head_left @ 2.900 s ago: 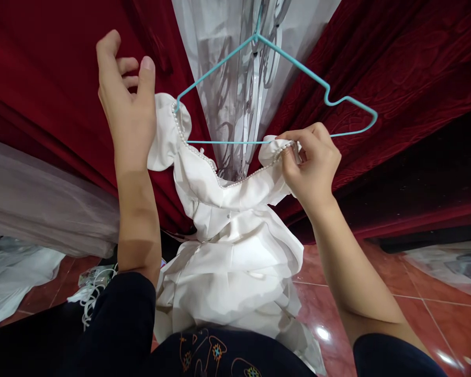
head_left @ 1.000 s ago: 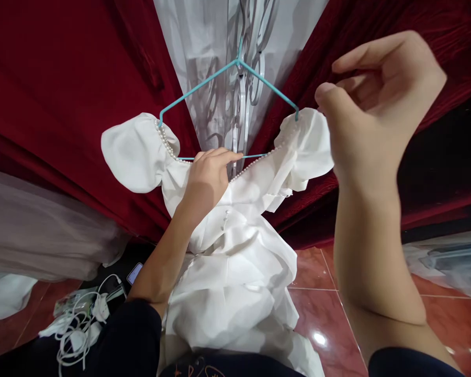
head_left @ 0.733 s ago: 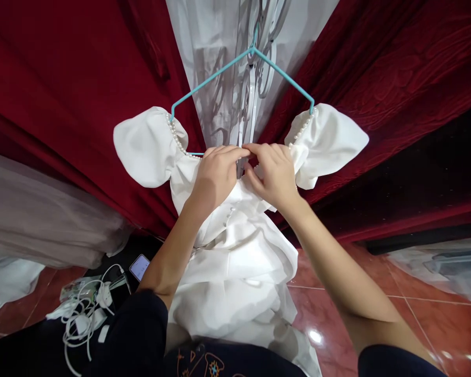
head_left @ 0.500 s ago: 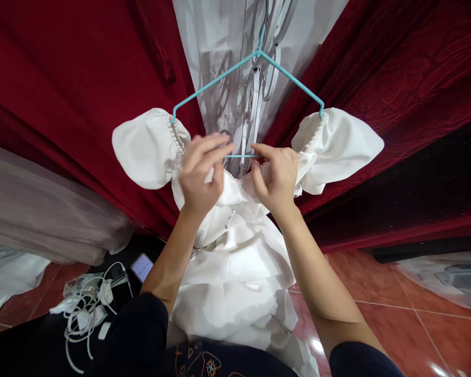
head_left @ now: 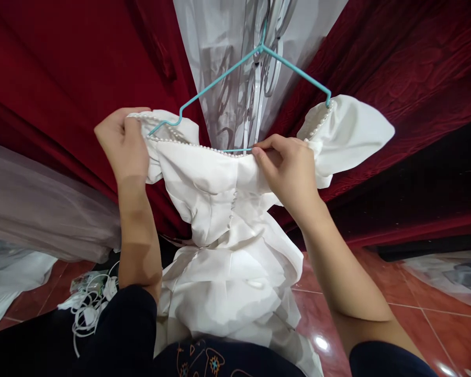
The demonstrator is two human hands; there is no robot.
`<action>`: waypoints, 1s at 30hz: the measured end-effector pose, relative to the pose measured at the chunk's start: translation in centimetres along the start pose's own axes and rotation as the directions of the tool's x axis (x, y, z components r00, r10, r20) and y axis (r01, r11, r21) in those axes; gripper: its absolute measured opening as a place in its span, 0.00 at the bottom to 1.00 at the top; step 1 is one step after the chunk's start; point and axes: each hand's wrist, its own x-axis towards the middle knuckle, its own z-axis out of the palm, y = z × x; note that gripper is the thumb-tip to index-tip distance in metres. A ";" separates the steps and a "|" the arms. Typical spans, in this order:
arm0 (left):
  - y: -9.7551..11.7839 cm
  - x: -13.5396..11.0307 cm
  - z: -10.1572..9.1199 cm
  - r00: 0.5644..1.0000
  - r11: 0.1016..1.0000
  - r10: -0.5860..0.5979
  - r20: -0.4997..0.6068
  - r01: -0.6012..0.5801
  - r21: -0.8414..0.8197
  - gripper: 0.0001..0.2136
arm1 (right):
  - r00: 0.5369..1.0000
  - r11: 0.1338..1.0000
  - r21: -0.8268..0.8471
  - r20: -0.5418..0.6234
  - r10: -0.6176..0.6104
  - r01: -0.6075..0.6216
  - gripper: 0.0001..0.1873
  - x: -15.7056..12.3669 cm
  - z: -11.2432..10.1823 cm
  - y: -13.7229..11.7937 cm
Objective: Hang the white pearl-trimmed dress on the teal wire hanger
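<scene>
I have the white dress [head_left: 215,175] in front of me on the blue hanger [head_left: 261,48], its left sleeve [head_left: 184,124] spread about the hanger's left end. My left hand [head_left: 120,139] is closed on that sleeve's outer edge, pinching the pearl-trimmed cloth between thumb and fingers; my right hand [head_left: 292,167] grips the neckline near the middle of the hanger's bottom bar, though whether it has the bar too I cannot tell. To handle this well, I judge, I should pull by the cloth and not by the pearls [head_left: 210,148], keep the right grip as a steady anchor so the hanger doesn't swing, and lift the sleeve edge clear of the left end so that the tip doesn't snag. The right sleeve [head_left: 355,136] sits in the notch at the hanger's right end, so too hard a tug leftward could drag it loose. Half a second ago my left hand was open before the neckline and the left sleeve hung from its notch; now the hand is out at the sleeve, the hanger's left tip shows inside its opening, and the neckline runs straighter. My right hand has stayed near the bar, and the right sleeve remains at its notch.
</scene>
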 end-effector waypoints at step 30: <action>3.9 -8.4 4.4 0.861 0.928 0.344 0.375 -0.373 0.005 0.14 | 0.951 0.989 -0.103 -0.280 -0.131 0.106 0.23 3.5 -4.8 5.3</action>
